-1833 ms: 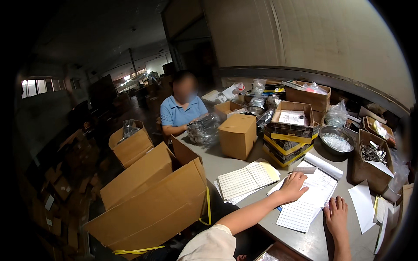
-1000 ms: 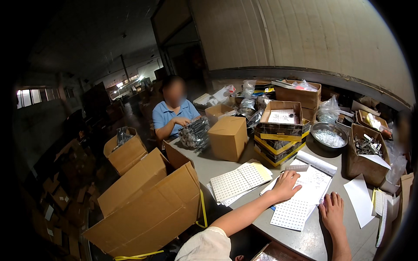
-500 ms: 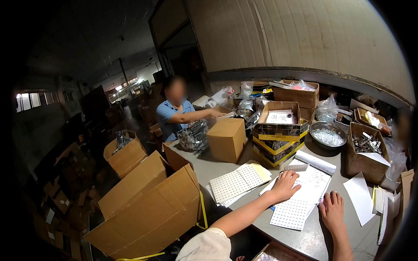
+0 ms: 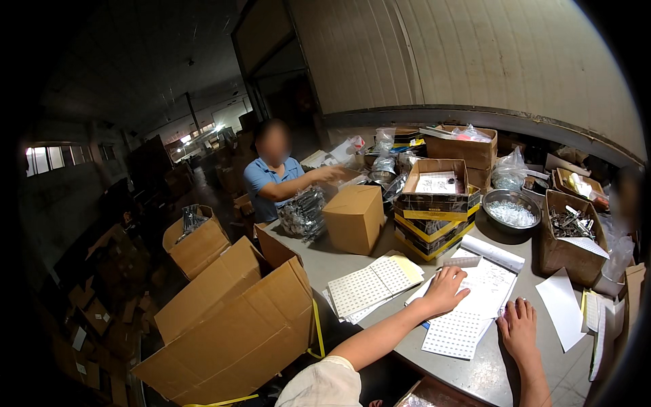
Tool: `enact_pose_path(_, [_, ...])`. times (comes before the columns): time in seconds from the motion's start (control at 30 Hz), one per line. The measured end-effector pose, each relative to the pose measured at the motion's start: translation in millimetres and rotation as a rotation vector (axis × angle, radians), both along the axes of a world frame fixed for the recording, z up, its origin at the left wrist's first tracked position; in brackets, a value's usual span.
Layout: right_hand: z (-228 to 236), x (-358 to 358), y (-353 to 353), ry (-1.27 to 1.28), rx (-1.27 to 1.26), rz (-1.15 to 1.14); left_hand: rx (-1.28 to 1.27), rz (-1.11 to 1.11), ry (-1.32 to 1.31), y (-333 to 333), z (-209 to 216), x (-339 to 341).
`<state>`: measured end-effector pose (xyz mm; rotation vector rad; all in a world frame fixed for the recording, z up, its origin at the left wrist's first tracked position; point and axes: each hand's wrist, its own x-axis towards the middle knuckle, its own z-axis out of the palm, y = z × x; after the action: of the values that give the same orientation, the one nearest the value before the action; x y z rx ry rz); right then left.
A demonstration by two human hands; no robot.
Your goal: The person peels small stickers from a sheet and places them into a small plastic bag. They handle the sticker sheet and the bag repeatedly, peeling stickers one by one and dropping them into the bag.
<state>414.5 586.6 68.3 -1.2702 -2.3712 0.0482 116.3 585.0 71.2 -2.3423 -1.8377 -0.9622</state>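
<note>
Brown cardboard is noted farthest left: a large open carton [image 4: 230, 332], well apart from the left fingers. Nearer, just left of the left forearm, grid-printed sheets [image 4: 369, 288] are stacked on the grey table [image 4: 485, 373].

The left hand [image 4: 444, 290] is laid palm down on the written papers [image 4: 498, 281], its fingers extended and relaxed, with nothing seen gripped. The papers run under these fingers and out to their right; another printed sheet [image 4: 453, 337] projects toward the wearer, between the two hands.

The right hand [image 4: 519, 329] is rested on the table beside the papers, fingers bent. A small item at its fingertips cannot be identified, nor can any grip be told. A loose white sheet [image 4: 561, 308] lies to their right.

The step is judged to be steadying or consulting paperwork; for any sheet to be turned, the left fingers would first need to be lifted.
</note>
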Motion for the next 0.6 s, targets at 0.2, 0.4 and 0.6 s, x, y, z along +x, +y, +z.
enact_pose_path(0.2, [1.8, 0.1, -0.4, -0.002, -0.019, -0.006, -0.001, -0.004, 0.005, -0.1, 1.1, 0.3])
enact_pose_path(0.4, [0.7, 0.2, 0.5, -0.015, -0.009, -0.005, -0.017, -0.008, 0.003, 0.1, 1.1, -0.2])
enact_pose_path(0.6, [0.8, 0.1, -0.2, -0.001, -0.01, 0.0, -0.019, -0.01, 0.004, -0.6, 1.8, -0.6])
